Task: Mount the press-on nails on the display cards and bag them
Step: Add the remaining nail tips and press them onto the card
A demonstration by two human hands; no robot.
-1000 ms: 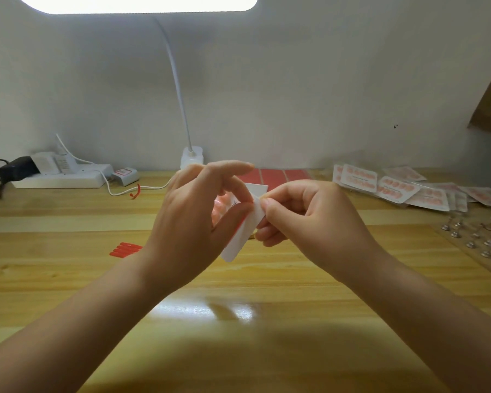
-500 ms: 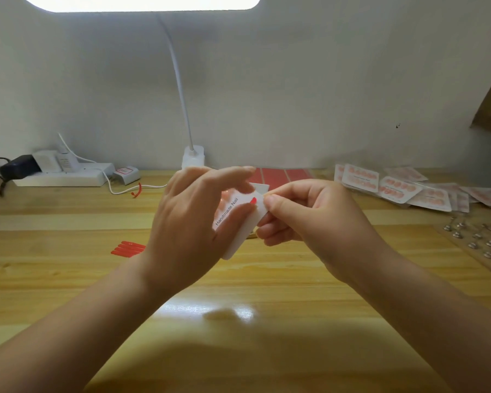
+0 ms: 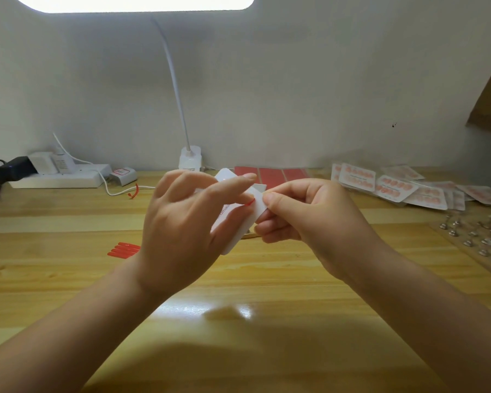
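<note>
My left hand (image 3: 187, 222) holds a white display card (image 3: 233, 219) above the middle of the wooden desk (image 3: 238, 279), thumb under it and forefinger over its top edge. Black print shows on the card. My right hand (image 3: 304, 217) pinches the card's right corner between thumb and forefinger, where a small red strip (image 3: 250, 201) peeks out. Most of the card is hidden behind my left hand.
Several bagged nail cards (image 3: 391, 188) lie at the back right. A red sheet (image 3: 270, 177) lies behind my hands. Red strips (image 3: 124, 249) sit on the desk at left. A wooden board with metal studs (image 3: 476, 239) is at right. A power strip (image 3: 57, 177) and lamp base (image 3: 190, 158) stand by the wall.
The card has tilted so more of its printed face and upper corner show. My left forefinger has stretched out over the card's top. My right hand keeps pinching the corner.
</note>
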